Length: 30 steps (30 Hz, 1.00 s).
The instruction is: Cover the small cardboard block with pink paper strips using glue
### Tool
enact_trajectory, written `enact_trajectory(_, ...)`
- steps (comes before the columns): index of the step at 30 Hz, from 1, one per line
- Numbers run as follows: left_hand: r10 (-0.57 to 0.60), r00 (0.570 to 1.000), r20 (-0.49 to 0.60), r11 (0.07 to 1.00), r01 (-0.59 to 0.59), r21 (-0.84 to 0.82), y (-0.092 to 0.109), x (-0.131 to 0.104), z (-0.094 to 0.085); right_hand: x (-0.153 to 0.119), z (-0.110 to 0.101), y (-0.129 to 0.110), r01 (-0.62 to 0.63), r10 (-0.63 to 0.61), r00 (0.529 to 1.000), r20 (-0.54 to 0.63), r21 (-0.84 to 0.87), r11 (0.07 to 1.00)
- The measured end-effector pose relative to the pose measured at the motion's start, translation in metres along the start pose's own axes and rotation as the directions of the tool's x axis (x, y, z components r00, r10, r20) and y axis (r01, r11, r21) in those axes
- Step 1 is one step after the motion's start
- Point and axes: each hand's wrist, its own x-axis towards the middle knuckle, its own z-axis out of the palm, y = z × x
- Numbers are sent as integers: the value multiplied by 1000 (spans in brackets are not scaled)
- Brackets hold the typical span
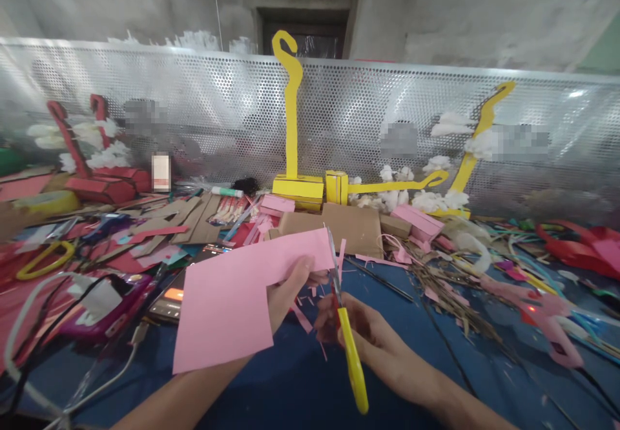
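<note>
My left hand (294, 286) grips a sheet of pink paper (225, 317) by its narrow strip, thumb on top. The sheet is L-shaped, with a wide block at the left and the strip reaching right. My right hand (365, 330) is closed on scissors (352, 359) with yellow and red handles. Their blades (332, 255) stand upright at the right end of the strip, with a thin pink sliver (341, 259) beside them. Whether the blades are parted I cannot make out. Pink offcuts (303, 319) lie on the blue table below.
Yellow paper models with hooked stems (292, 120) stand against a perforated metal screen (194, 94). A pink glue gun (537, 314) lies at right. At left are a purple power strip (109, 307), cables, a phone (169, 297) and yellow-handled scissors (46, 260). Cardboard (356, 226) lies behind my hands.
</note>
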Motion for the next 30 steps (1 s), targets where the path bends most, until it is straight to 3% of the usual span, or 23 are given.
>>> enact_trajectory(13,40,993,-107,994,-28,109,12,-6,-14,1,-2,5,1,-2,1000,13,20,1000)
enact_trajectory(21,-63,997,51,998,63,10,10,0,-4,2,-2,4,-25,25,1000,-6,7,1000)
enact_trajectory(24,-5,1000,2,997,5,80,14,-2,-10,2,-2,4,-24,24,1000,-7,18,1000)
enact_trajectory(26,51,996,-77,976,-34,215,19,-3,-17,2,-2,5,-23,23,1000,-6,23,999)
enact_trajectory(30,197,953,-229,891,-77,447,29,-5,-24,2,-1,4,-28,28,1000,-5,31,999)
